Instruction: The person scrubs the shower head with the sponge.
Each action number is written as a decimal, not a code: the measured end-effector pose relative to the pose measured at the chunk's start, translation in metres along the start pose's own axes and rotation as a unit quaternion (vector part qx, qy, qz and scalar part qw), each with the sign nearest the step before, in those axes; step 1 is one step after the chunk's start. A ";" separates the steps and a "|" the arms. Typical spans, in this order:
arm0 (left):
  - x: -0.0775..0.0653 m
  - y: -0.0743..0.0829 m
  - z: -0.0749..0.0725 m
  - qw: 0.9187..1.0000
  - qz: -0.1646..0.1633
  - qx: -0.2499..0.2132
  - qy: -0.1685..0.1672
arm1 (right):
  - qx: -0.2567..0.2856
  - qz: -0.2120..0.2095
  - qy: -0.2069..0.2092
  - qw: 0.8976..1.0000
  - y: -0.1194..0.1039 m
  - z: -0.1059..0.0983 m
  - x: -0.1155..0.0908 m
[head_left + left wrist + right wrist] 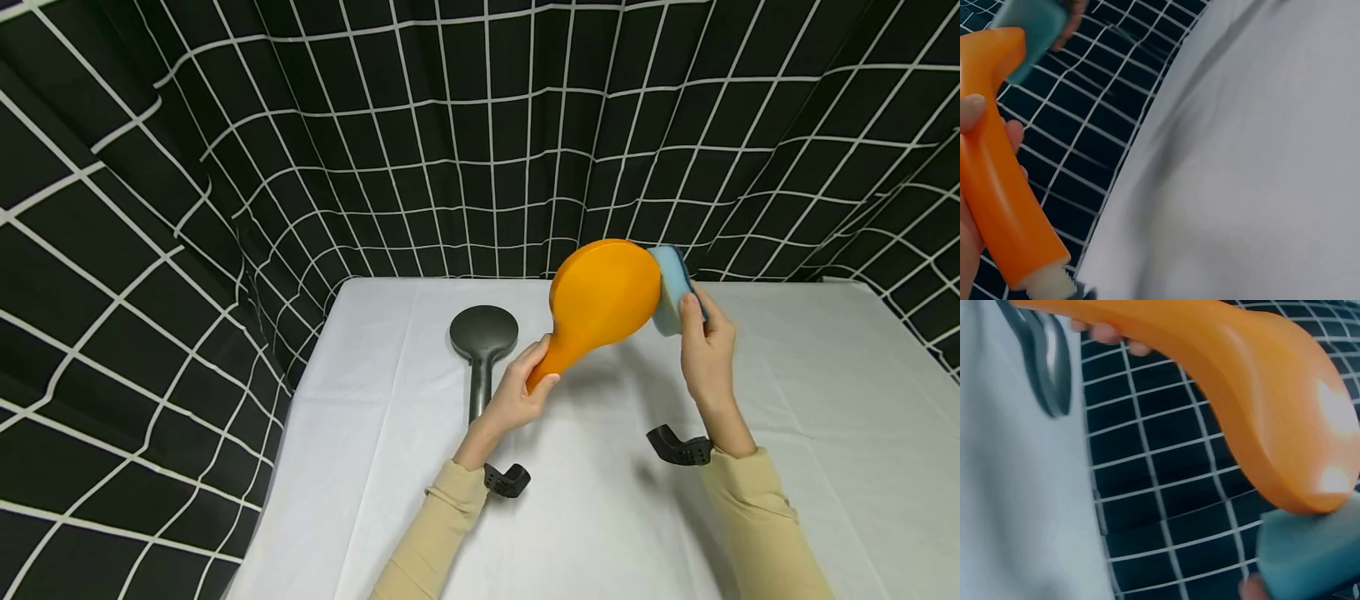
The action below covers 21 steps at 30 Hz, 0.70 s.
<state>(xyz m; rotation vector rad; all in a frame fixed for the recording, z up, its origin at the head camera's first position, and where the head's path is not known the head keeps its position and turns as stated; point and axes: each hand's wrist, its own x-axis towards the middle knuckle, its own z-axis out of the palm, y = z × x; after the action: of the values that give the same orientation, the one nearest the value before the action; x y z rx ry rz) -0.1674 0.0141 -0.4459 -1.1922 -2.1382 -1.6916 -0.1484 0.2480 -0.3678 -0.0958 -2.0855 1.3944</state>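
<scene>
My left hand (521, 392) grips an orange hand shower head (603, 292) by its handle, with the round head raised above the table. In the left wrist view, a whitish stub (1050, 282) shows at the handle's lower end. A light blue sponge (667, 287) with a dark blue layer is pinched between thumb and fingers of my right hand (708, 350). Its pale side meets the right edge of the orange head; in the right wrist view, the sponge (1310, 550) sits right against the rim.
Left of the orange one, a dark grey shower head (483, 333) lies on the white-covered table (360, 467), its handle toward me and partly behind my left forearm. A black curtain (465, 133) with a white grid hangs behind and beside the table. Black wrist mounts (678, 448) stick out from both cuffs.
</scene>
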 end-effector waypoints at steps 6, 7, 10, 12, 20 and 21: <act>-0.005 -0.006 0.000 0.993 -0.013 0.111 -0.027 | -0.035 -0.038 0.006 0.999 -0.003 0.000 0.004; -0.005 -0.006 0.001 0.991 -0.012 0.131 -0.034 | -0.038 -0.073 0.011 0.997 -0.007 0.001 0.006; -0.006 -0.006 0.003 0.986 -0.006 0.160 -0.040 | -0.034 -0.180 0.010 0.983 -0.027 0.003 0.007; -0.006 -0.005 0.003 0.986 -0.002 0.164 -0.033 | -0.024 -0.207 0.014 0.978 -0.042 0.004 0.003; -0.002 0.000 -0.004 0.992 0.006 0.123 0.001 | -0.071 -0.035 0.025 0.997 -0.005 -0.010 0.006; -0.002 0.000 -0.005 0.993 0.004 0.117 0.001 | -0.084 -0.013 0.014 0.996 -0.003 -0.011 0.006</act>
<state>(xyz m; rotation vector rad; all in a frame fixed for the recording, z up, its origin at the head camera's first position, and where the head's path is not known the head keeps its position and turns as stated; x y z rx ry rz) -0.1681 0.0088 -0.4455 -1.1303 -2.2520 -1.3896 -0.1464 0.2580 -0.3596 -0.1566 -2.1693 1.1935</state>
